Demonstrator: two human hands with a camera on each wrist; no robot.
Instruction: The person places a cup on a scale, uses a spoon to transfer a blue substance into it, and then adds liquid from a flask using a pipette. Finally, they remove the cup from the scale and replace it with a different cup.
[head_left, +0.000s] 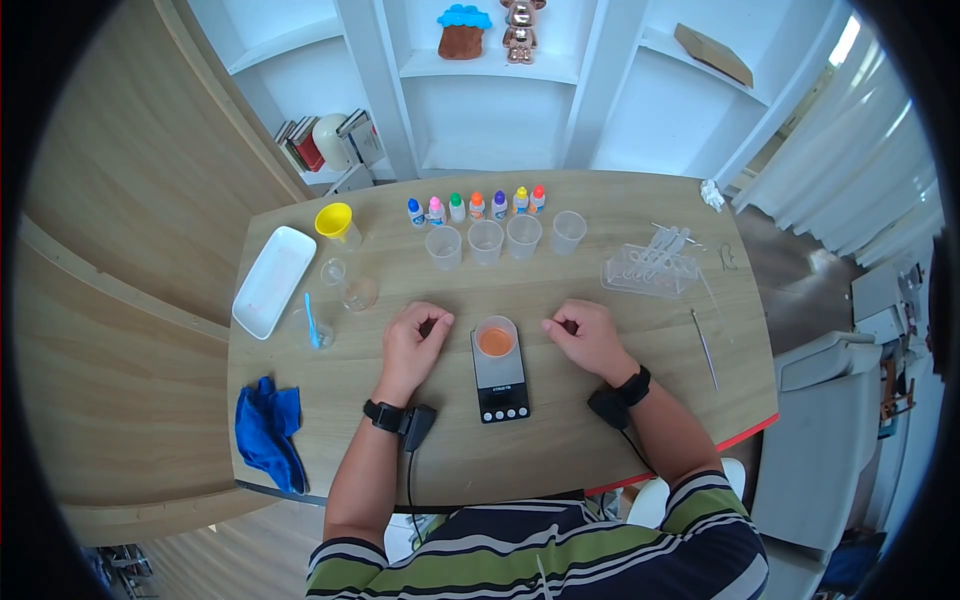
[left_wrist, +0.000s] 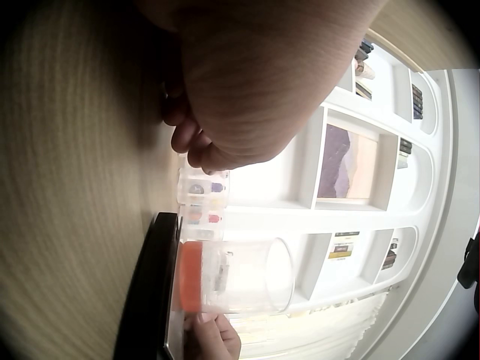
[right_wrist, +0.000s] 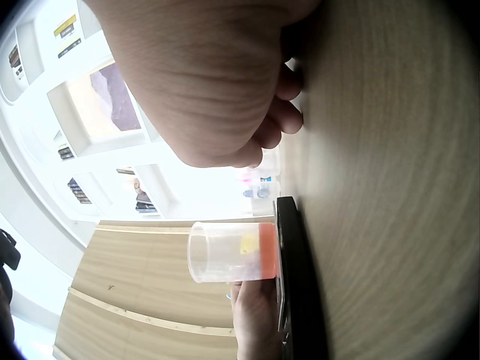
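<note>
A clear plastic cup [head_left: 496,338] with orange liquid in its bottom stands upright on a black digital scale [head_left: 503,395]. To the left of the scale my left hand [head_left: 415,345] rests on the table, fingers loosely curled around nothing. My right hand [head_left: 585,338] lies on the other side in much the same pose, also holding nothing. Both wrist views show the cup [left_wrist: 247,276] on the scale, with the orange liquid as a shallow layer. Loosely bent fingers [right_wrist: 283,116] of the right hand touch the wooden surface in the right wrist view.
Behind the scale stand several clear cups [head_left: 486,243] and a row of small dropper bottles [head_left: 477,207]. At left are a white tray [head_left: 240,318], a yellow funnel [head_left: 334,220], glassware [head_left: 358,293] and a blue cloth [head_left: 268,435]. A clear rack [head_left: 640,283] and metal rod [head_left: 704,348] lie right.
</note>
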